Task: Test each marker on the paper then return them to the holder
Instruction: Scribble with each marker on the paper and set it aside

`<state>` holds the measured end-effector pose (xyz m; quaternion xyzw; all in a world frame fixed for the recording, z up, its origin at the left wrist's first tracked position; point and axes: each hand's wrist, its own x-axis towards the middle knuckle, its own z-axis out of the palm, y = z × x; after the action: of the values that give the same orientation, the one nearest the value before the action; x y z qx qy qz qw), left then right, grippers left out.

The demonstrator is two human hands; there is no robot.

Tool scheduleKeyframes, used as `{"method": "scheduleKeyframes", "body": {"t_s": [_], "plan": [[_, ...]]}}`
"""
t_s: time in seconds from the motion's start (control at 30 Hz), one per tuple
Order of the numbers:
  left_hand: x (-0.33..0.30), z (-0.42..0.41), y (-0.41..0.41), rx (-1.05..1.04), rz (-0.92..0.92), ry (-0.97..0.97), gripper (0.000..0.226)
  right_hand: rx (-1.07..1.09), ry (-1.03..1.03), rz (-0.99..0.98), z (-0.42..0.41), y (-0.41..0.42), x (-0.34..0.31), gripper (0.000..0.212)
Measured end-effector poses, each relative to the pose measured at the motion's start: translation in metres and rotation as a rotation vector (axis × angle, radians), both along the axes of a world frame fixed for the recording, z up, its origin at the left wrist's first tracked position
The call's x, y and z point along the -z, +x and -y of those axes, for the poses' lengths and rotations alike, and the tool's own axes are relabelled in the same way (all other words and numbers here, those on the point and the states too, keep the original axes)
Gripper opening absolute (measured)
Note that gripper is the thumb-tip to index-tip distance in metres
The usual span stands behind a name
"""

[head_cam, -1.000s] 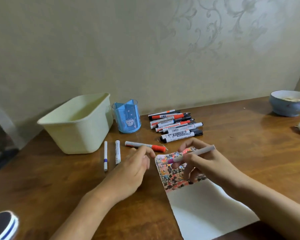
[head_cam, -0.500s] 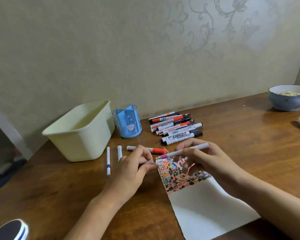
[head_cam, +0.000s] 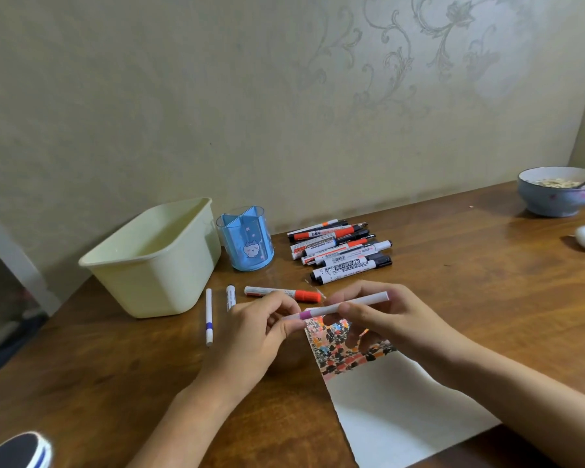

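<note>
Both hands over the paper (head_cam: 402, 417) — right hand (head_cam: 390, 319) grips the white marker (head_cam: 352, 303) barrel, left hand (head_cam: 257, 327) pinches its purple-banded end; blue holder (head_cam: 245, 243) stands well behind.

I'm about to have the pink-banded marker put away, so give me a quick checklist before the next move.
1. Marker held by both hands: ok, left hand at its capped end, right hand on the barrel.
2. Cap fully seated: cannot tell.
3. Blue holder upright, top open: ok.
4. Holder compartments free: ok, no markers stand in it.
5. Paper still has blank space: ok.
6. Untested markers remaining: ok, piled beside the holder.
</note>
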<state>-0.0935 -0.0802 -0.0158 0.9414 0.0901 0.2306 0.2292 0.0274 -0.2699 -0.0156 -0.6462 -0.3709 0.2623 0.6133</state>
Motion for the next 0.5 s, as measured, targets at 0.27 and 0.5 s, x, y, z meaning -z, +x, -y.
{"method": "scheduleKeyframes", "body": {"t_s": [0.27, 0.5], "plan": [[-0.014, -0.004, -0.011, -0.072, 0.157, 0.061, 0.026, -0.001, 0.069, 0.091, -0.011, -0.011, -0.025, 0.018], [-0.038, -0.002, -0.025, -0.148, 0.213, -0.037, 0.023, -0.084, 0.134, 0.07, -0.034, -0.014, -0.056, 0.024]]}}
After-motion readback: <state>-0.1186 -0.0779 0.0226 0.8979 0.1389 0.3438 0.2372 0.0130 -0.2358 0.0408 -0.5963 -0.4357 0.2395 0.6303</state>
